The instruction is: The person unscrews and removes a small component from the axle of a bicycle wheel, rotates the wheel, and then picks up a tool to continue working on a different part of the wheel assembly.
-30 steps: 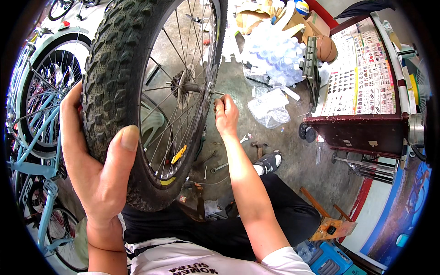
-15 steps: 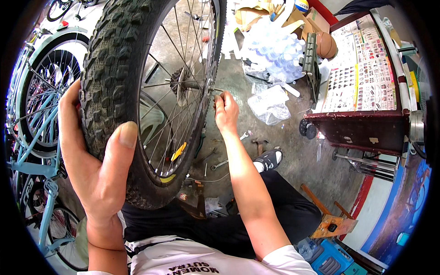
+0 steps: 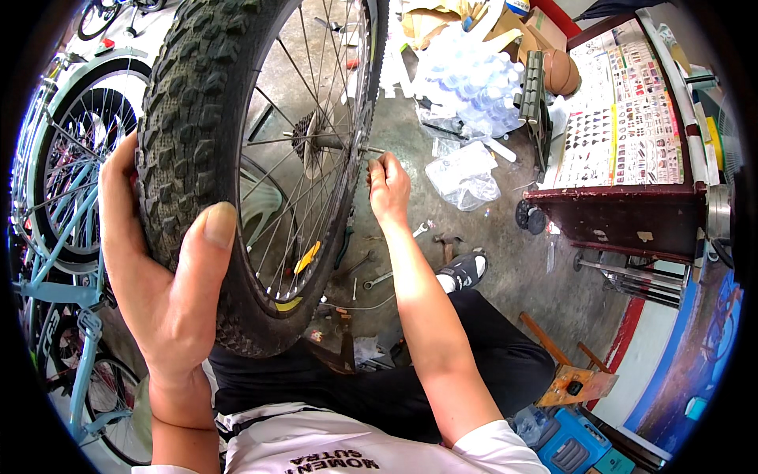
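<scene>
A bicycle wheel stands upright before me, its knobby black tire (image 3: 188,142) toward my left. My left hand (image 3: 170,292) is closed around the tire's lower left side, thumb across the tread and fingers behind it. Spokes run to the hub, which carries a sprocket cassette (image 3: 301,136). A thin metal axle (image 3: 374,149) sticks out on the hub's right side. Close to its end is my right hand (image 3: 388,188), fingers curled and pinched together. Whatever they hold, if anything, is hidden. A yellow reflector (image 3: 307,257) sits among the lower spokes.
Wrenches (image 3: 379,280) and a hammer (image 3: 448,246) lie on the concrete floor near my shod foot (image 3: 467,271). Light blue bicycles (image 3: 55,292) crowd the left. Bagged clear plastic (image 3: 470,83), a basketball (image 3: 560,73) and a dark red cabinet (image 3: 616,217) stand at right.
Very little differs. The wheel and floor sit slightly higher in the picture, and my right hand's pinched fingers have shifted slightly beside the axle end. My left hand keeps its grip.
</scene>
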Demonstrator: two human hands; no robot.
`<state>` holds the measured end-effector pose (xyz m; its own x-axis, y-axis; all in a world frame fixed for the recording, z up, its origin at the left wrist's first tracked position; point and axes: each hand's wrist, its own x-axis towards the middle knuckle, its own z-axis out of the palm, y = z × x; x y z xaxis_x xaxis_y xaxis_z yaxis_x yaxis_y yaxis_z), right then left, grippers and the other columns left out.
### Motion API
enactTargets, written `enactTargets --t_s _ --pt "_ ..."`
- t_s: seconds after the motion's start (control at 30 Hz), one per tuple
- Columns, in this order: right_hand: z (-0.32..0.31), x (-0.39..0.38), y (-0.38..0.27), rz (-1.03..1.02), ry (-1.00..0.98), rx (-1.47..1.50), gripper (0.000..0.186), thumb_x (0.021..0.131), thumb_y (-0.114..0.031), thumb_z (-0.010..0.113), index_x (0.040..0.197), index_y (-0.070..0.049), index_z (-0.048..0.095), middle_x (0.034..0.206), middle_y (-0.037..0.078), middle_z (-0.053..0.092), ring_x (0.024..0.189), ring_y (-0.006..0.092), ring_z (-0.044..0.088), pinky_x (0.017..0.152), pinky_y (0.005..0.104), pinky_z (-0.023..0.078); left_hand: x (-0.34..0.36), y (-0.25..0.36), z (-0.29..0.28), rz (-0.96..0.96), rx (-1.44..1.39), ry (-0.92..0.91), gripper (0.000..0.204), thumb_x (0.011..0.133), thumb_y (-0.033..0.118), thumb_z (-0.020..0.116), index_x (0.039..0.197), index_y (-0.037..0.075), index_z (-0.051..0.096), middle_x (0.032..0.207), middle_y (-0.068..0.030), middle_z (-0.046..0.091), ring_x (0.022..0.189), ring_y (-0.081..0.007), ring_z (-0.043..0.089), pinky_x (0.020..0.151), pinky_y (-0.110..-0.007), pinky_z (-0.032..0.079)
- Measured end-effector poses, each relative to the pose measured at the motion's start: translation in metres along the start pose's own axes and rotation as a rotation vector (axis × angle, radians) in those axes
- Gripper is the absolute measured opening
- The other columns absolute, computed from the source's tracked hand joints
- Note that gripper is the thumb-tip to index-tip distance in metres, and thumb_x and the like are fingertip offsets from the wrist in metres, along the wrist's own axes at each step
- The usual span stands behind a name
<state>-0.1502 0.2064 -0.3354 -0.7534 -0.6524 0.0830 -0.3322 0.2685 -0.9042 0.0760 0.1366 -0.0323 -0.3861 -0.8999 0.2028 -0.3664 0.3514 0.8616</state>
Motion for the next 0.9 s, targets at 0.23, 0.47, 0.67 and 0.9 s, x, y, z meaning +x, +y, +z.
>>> enactTargets --t_s 0.23,0.47,0.67,0.9 --pt "0.003 0.001 0.003 0.003 -0.001 0.002 0.023 0.097 -0.021 0.062 0.087 -0.002 0.053 0.079 0.019 0.058 0.074 0.0422 0.057 0.067 0.0465 0.045 -0.002 -0.001 0.001 0.002 0.007 0.013 0.073 0.092 0.025 0.071 0.148 -0.01 0.04 0.14 -0.0214 0.052 0.126 -0.0268 0.054 0.112 -0.036 0.039" --pt "0.002 0.001 0.003 0.037 -0.003 0.02 0.024 0.097 -0.021 0.063 0.086 -0.002 0.052 0.078 0.019 0.058 0.075 0.0422 0.056 0.068 0.0459 0.045 -0.001 -0.003 0.003 0.0 -0.044 0.045 0.071 0.092 0.022 0.071 0.148 -0.01 0.04 0.139 -0.0211 0.053 0.125 -0.0256 0.055 0.11 -0.035 0.04" --pt "-0.007 0.002 -0.009 0.062 -0.054 0.057 0.023 0.096 -0.022 0.065 0.089 -0.002 0.058 0.082 0.018 0.061 0.076 0.0373 0.06 0.069 0.0424 0.046 0.002 -0.005 0.006 -0.012 -0.121 0.078 0.067 0.092 0.018 0.071 0.146 -0.01 0.041 0.13 -0.0166 0.056 0.112 -0.0198 0.057 0.101 -0.031 0.044" --pt "-0.01 0.005 -0.014 -0.09 -0.115 0.024 0.016 0.098 -0.02 0.065 0.108 -0.008 0.064 0.099 0.012 0.068 0.093 0.0326 0.067 0.079 0.0393 0.051 0.015 0.003 0.006 -0.008 -0.157 0.109 0.053 0.095 0.015 0.068 0.138 -0.009 0.047 0.118 -0.0119 0.062 0.1 -0.0151 0.059 0.093 -0.027 0.046"
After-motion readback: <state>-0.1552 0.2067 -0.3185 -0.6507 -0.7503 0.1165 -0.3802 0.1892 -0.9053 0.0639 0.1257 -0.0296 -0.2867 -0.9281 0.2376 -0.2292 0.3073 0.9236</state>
